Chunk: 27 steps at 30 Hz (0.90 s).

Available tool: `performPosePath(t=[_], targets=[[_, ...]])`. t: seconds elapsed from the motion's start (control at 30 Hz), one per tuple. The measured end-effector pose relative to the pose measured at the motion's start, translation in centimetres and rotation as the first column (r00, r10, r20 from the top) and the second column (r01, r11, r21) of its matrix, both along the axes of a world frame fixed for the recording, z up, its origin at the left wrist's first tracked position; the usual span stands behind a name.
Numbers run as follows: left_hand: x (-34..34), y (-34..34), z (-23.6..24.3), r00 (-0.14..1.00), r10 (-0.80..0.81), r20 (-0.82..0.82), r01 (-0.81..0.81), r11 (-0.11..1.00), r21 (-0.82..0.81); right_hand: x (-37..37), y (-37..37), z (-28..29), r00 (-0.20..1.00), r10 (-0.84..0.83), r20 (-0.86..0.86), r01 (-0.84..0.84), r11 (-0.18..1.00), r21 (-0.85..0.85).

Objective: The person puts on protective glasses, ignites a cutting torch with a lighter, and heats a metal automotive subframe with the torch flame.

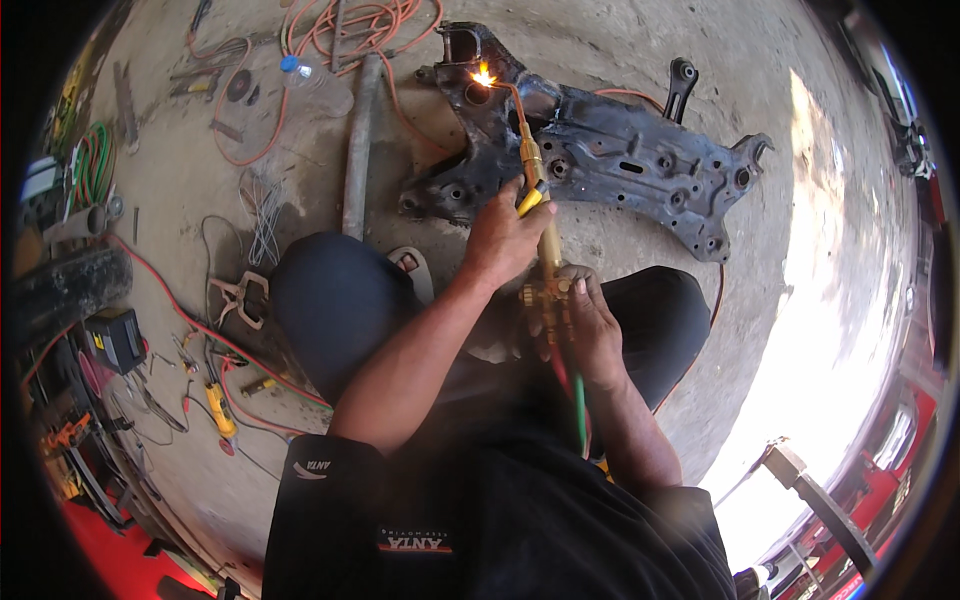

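Observation:
A brass cutting or welding torch (pixel 532 150) points up toward a dark metal car subframe (pixel 640 170), with a bright flame (pixel 483 76) at its tip over the frame's upper left part. My left hand (pixel 508 230) is closed on a small yellow object (pixel 530 198), perhaps a lighter, right beside the torch's barrel. My right hand (pixel 592 325) grips the torch's valve body, from which red and green hoses run down toward my lap. I sit with both knees bent in front of the subframe.
A steel pipe (pixel 358 150), a plastic bottle (pixel 305 75), orange hose coils (pixel 355 25), clamp pliers (pixel 237 300) and a yellow tool (pixel 221 412) lie to the left. A black box (pixel 114 340) and tire (pixel 65 295) stand farther left; a metal stand (pixel 810 495) is at lower right.

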<state>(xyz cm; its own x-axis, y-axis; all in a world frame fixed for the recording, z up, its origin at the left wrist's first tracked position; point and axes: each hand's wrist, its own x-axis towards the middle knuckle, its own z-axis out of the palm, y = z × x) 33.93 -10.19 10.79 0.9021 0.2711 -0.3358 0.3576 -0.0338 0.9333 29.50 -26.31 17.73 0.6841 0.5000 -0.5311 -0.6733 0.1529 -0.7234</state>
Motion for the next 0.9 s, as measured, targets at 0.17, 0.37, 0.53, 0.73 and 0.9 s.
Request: performPosePath(t=[0.17, 0.37, 0.53, 0.73, 0.9], targets=[[-0.01, 0.10, 0.07, 1.000, 0.004, 0.016, -0.005, 0.999, 0.045, 0.02, 0.03, -0.07, 1.000, -0.003, 0.005, 0.003, 1.000, 0.003], [0.08, -0.06, -0.03, 1.000, -0.011, 0.011, 0.010, 0.998, 0.061, -0.04, 0.06, -0.04, 1.000, 0.016, 0.019, -0.016, 1.000, -0.005], [0.08, -0.06, -0.09, 1.000, -0.022, -0.013, 0.023, 0.998, 0.062, -0.06, -0.03, 0.09, 1.000, -0.004, -0.001, 0.004, 1.000, -0.019], [0.03, 0.06, 0.63, 1.000, -0.009, 0.000, 0.009, 1.000, 0.015, 0.01, 0.03, 0.14, 1.000, -0.006, 0.009, 0.006, 0.999, -0.034], [-0.04, 0.19, 0.74, 1.000, -0.022, -0.006, 0.022, 0.999, 0.033, -0.03, 0.10, 0.02, 1.000, -0.010, 0.013, 0.011, 1.000, -0.023]])
